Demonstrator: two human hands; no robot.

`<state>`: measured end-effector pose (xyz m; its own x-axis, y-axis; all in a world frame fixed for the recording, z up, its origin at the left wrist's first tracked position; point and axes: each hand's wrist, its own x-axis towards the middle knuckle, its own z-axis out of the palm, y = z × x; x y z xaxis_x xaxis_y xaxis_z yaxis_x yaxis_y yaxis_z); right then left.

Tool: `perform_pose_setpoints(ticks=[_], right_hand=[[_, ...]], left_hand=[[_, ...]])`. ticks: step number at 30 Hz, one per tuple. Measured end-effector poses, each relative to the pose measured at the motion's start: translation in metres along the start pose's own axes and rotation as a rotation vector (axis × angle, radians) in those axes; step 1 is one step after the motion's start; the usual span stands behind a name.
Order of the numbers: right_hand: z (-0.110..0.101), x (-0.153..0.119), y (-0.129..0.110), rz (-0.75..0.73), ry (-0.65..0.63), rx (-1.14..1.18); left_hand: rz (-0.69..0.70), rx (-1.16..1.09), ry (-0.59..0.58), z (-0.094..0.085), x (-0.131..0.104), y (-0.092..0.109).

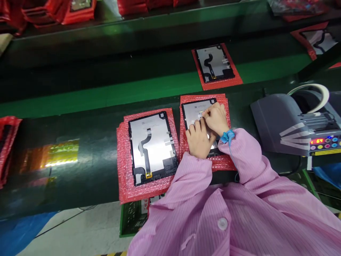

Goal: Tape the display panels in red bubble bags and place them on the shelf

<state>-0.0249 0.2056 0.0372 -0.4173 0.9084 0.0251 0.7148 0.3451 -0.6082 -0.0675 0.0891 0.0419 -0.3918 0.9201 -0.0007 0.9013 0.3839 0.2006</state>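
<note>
A tablet display panel [192, 111], silver-backed with a black edge, lies on red bubble-wrap bags [222, 163] in front of me. My left hand [199, 138] rests on this panel with its fingers apart. Just beyond it, my right hand [216, 119] is closed in a pinch over a small light piece at the panel's middle. What the fingertips hold is too small to make out. A blue wrist strap [227, 136] circles my right wrist. To the left, a second display panel [157, 153] with a black flex cable [146, 156] lies on its own bubble-wrap stack.
On the right stands a grey tape dispenser [278, 122] with a lit display. Across the green belt [160, 85] lies another panel [217, 58] on red wrap. Red bags [133, 5] fill the upper shelf. A green crate [128, 222] sits below the bench edge.
</note>
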Motion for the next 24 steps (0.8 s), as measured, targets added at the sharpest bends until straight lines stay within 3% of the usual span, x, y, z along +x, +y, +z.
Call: perform_pose_setpoints(ticks=[8,14,17,19,24], right_hand=[[0.005,0.000,0.000,-0.059,0.013,-0.055],[-0.027,-0.003,0.023,0.018,0.239,-0.147],[-0.042,-0.013,0.043,0.046,0.154,-0.121],[-0.044,-0.021,0.052,0.065,0.094,-0.070],[-0.039,-0.031,0.055,0.117,0.052,0.042]], left_hand=[[-0.046,-0.037,0.005,-0.001,0.009,0.000],[-0.151,-0.152,0.072,-0.010,0.010,-0.007],[-0.353,-0.202,0.142,-0.012,0.007,-0.019],[-0.443,-0.237,0.118,-0.012,0.007,-0.026],[-0.474,-0.284,0.078,-0.017,0.009,-0.033]])
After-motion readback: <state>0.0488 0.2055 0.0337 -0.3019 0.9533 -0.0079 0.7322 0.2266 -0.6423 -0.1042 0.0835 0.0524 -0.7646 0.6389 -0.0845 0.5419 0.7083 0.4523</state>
